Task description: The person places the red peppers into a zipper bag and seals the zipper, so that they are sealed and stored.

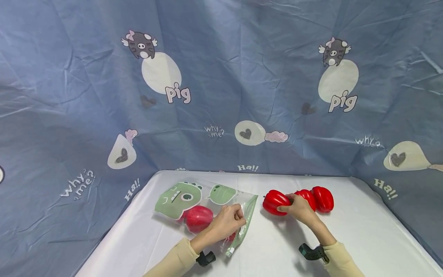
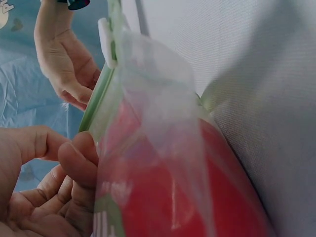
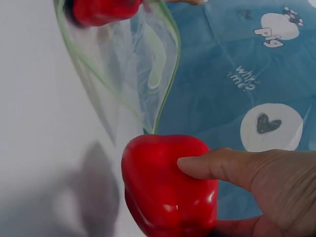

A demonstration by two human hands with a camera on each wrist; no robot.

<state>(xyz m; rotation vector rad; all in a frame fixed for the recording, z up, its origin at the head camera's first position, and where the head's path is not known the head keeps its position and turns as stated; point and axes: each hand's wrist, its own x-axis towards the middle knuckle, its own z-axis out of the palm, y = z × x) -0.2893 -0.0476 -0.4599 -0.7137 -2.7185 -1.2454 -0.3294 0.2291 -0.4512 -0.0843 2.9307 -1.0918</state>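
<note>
A clear zip bag [image 1: 221,194] with green cartoon prints and a green zip edge lies on the white table, its mouth facing right and parted. Red bell peppers [image 1: 199,219] show through the plastic. At the mouth, my left hand [image 1: 225,222] pinches the bag's upper edge between thumb and finger. My right hand [image 1: 300,209] grips a red bell pepper [image 1: 274,202] to the right of the mouth, thumb on its side in the right wrist view. A white slider [image 2: 106,43] sits on the zip edge.
Two more red bell peppers, a nearer one [image 1: 307,197] partly behind my right hand and a farther one [image 1: 323,199], rest on the table [image 1: 273,250] at right. A blue printed curtain [image 1: 221,88] hangs behind and along the sides. Dark bands circle both wrists.
</note>
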